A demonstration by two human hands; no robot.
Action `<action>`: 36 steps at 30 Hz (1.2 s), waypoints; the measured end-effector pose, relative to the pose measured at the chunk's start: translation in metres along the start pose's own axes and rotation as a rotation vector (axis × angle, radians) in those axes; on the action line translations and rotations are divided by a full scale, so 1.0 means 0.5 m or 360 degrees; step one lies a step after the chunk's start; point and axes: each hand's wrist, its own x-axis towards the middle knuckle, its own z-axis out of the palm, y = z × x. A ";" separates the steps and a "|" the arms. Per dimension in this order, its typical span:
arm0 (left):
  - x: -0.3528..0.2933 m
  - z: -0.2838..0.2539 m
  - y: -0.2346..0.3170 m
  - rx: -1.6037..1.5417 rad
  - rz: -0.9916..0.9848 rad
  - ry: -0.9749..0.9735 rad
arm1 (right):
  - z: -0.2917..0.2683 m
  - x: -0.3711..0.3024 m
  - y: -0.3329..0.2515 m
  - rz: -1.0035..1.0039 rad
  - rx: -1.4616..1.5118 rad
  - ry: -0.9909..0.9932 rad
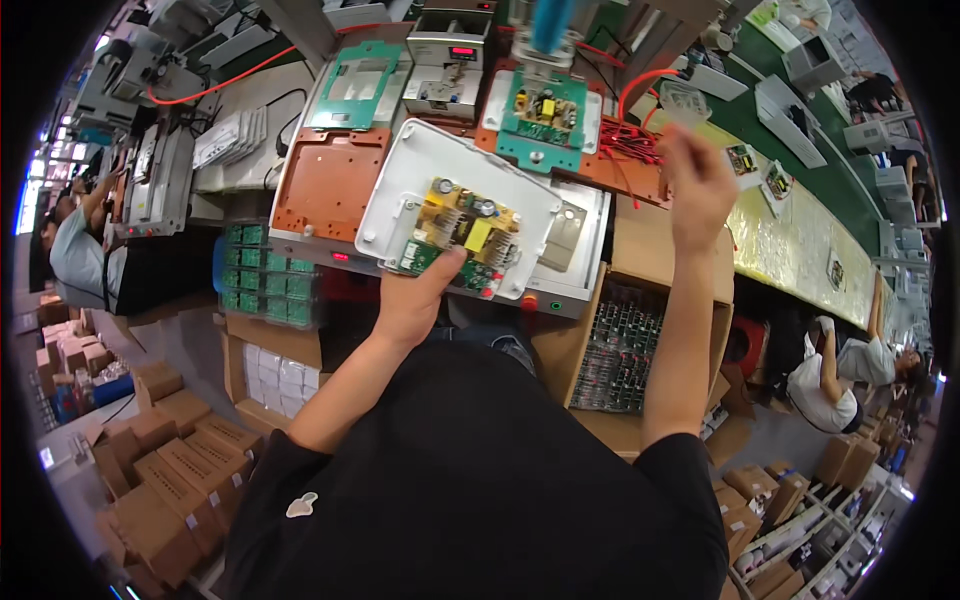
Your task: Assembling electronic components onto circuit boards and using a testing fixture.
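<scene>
My left hand (418, 292) grips the near edge of a tilted white plastic housing (540, 215), its thumb on top. Inside the housing lies a yellowish circuit board (465, 225) with capacitors and a yellow transformer, and a green circuit board (428, 258) sits beside the thumb. My right hand (697, 180) is raised at the right, blurred by motion, so its fingers and anything in them cannot be made out. Closest to it are a small clear plastic box (684, 102) and a bundle of red wires (632, 145).
A teal fixture (545, 125) holds another circuit board under a press. Left of it are a brown fixture plate (325, 185) and a teal frame (352, 85). Cardboard boxes with circuit boards (618, 350) and white parts (278, 375) flank me. A conveyor (800, 235) carries boards at right.
</scene>
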 end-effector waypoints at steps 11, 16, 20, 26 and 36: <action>-0.020 0.020 0.051 0.0894 0.0705 -0.0229 | 0.134 -0.171 -0.140 -0.0532 -0.0811 -0.0631; -0.019 -0.018 0.048 0.1439 0.0911 -0.0496 | 0.140 -0.180 -0.140 -0.0520 -0.0776 -0.0571; -0.018 -0.031 0.039 0.1108 0.0491 -0.0541 | 0.143 -0.191 -0.139 -0.0461 -0.0743 -0.0575; -0.014 -0.052 0.017 0.1407 0.0803 -0.0466 | 0.149 -0.207 -0.139 -0.0483 -0.0715 -0.0479; -0.011 -0.051 0.020 0.1453 0.0908 -0.0438 | 0.143 -0.220 -0.142 -0.0476 -0.0737 -0.0402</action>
